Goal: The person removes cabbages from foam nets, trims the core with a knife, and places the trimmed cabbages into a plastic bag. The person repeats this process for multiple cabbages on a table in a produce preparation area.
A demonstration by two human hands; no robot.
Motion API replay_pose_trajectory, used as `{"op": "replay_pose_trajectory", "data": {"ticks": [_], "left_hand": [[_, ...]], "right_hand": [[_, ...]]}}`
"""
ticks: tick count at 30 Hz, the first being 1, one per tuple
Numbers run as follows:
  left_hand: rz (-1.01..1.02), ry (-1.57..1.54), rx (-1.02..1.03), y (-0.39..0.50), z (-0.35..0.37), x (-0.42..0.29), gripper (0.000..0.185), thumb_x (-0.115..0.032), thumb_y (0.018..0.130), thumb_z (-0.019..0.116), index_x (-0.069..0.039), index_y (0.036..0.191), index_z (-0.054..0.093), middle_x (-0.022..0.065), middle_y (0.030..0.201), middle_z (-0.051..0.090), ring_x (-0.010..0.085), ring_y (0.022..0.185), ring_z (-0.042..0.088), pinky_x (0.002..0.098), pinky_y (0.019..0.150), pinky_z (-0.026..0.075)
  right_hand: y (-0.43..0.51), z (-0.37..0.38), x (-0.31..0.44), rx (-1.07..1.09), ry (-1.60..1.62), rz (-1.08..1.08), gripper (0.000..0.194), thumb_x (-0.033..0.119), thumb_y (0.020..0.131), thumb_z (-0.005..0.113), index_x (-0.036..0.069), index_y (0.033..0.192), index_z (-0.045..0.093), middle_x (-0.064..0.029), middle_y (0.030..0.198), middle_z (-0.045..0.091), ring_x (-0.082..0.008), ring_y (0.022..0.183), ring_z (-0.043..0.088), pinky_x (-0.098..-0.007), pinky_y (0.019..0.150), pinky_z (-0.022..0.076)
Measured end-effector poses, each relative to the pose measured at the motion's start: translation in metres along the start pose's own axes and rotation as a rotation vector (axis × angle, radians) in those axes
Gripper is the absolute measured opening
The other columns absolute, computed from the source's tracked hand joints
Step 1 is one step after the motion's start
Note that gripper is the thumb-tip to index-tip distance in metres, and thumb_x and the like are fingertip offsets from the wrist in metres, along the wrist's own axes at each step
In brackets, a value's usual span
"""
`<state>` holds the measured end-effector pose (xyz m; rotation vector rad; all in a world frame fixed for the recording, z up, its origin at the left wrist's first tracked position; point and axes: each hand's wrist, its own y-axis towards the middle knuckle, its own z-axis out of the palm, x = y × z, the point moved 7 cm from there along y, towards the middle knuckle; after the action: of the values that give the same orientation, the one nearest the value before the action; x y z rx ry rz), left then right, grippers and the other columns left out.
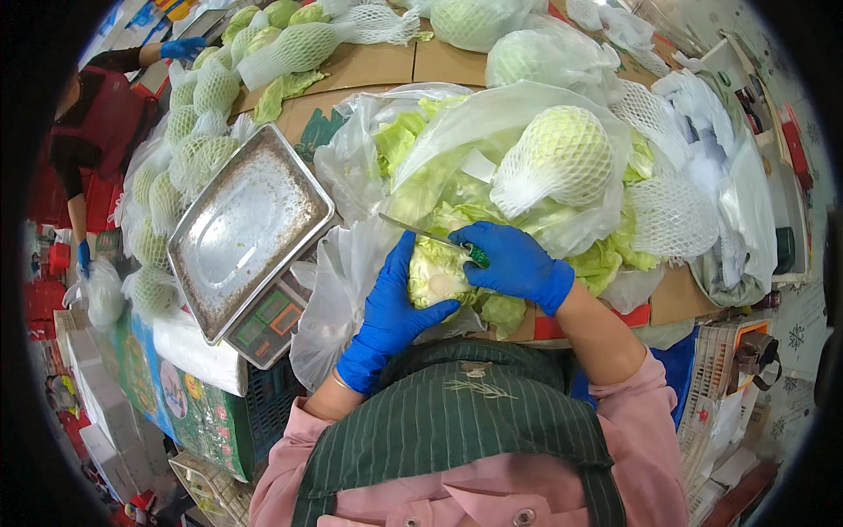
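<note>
Both my hands wear blue gloves. My left hand (395, 309) is closed around the side of a trimmed head of lettuce or cabbage (438, 273), whose pale cut stem end faces up. In my right hand (510, 260) is a knife (421, 230) with a green handle; its thin blade points left across the top of the head. Loose green leaves (504, 315) lie beside and below the head. Just beyond my hands, a head in white foam netting (570, 155) rests on a clear plastic bag (448, 151) among more leaves.
A weighing scale with a metal tray (250, 230) stands to the left. Netted heads (217, 89) are piled behind it. Bagged heads (527, 59) lie at the back, and empty foam nets (672, 214) at the right. A co-worker (99, 125) at the far left holds a plastic bag (105, 293).
</note>
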<state>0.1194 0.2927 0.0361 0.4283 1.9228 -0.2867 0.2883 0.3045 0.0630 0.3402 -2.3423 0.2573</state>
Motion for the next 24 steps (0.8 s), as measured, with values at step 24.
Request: {"op": "replay_pose_trajectory", "data": {"ticks": [24], "left_hand": [[-0.120,-0.016,-0.124,-0.057,-0.037,0.021,0.099,-0.038,0.063,0.085,-0.002,0.139,0.033,0.0195,0.125,0.053,0.0277,0.116,0.053,0.0363,0.098,0.042]], "right_hand": [[0.003,0.025,-0.027,-0.160,0.248,0.138,0.027,0.024,0.079,0.066,0.007,0.098,0.062,-0.0162,0.090,0.066,-0.0336,0.083,0.064,-0.0388,0.072,0.0497]]}}
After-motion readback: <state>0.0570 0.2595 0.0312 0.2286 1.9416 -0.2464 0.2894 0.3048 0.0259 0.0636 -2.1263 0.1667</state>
